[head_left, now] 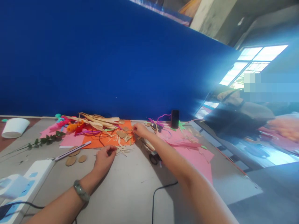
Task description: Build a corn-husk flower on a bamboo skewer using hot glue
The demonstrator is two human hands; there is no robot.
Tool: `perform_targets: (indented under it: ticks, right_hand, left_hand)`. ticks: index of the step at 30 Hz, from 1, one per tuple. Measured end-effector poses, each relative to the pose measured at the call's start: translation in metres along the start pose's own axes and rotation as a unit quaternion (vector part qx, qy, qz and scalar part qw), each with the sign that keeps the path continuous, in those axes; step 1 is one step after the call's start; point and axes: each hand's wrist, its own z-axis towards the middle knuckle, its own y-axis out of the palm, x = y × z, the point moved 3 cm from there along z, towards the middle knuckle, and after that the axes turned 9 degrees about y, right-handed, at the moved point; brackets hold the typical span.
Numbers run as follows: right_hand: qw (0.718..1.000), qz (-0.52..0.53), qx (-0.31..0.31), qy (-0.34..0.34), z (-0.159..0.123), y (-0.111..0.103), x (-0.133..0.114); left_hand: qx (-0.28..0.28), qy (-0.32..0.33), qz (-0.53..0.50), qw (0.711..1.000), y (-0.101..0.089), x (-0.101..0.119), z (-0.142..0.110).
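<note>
My left hand point(105, 157) rests on the grey table point(126, 186) at the near edge of an orange sheet point(109, 137), fingers curled in a pinch over pale straw scraps point(122, 149); what it holds is too small to name. My right hand point(139, 129) reaches farther out to the sheet's right edge, fingers closed beside small brown cardboard discs point(121, 133). A bundle of dried straw-coloured leaves point(98, 121) lies across the sheet. A green bracelet point(81, 191) is on my left wrist.
Pink paper point(193, 152) and scissors point(154, 158) lie right. Left are coloured pipe cleaners point(67, 124), a green sprig point(45, 140), a white power strip point(32, 177), a white cup point(14, 127) and more discs point(74, 158). A blue board point(105, 62) backs the table. Another person sits right.
</note>
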Motion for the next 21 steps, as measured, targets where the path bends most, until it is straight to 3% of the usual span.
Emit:
perform_targets:
  ticks: [10,13,17,19,21]
  right_hand:
    - [0.971,0.219,-0.093,0.005,-0.057,0.01,-0.021]
    - [0.97,0.233,-0.066,0.019,-0.056,0.004,-0.017]
    - [0.976,0.214,0.022,0.046,-0.048,-0.006,-0.006]
    - [0.979,0.193,0.044,0.043,-0.049,-0.002,-0.004]
    - [0.984,0.175,0.028,0.022,-0.053,0.011,-0.009]
  left_hand:
    - [0.017,0.006,-0.026,1.0,0.007,-0.006,0.0]
    - [0.019,0.004,-0.033,0.999,0.006,-0.005,0.0]
    - [0.016,0.011,-0.017,1.0,0.004,-0.005,0.001]
    - [0.017,0.016,-0.003,1.0,0.003,-0.005,0.001]
    - [0.021,0.021,0.009,1.0,0.001,-0.005,0.001]
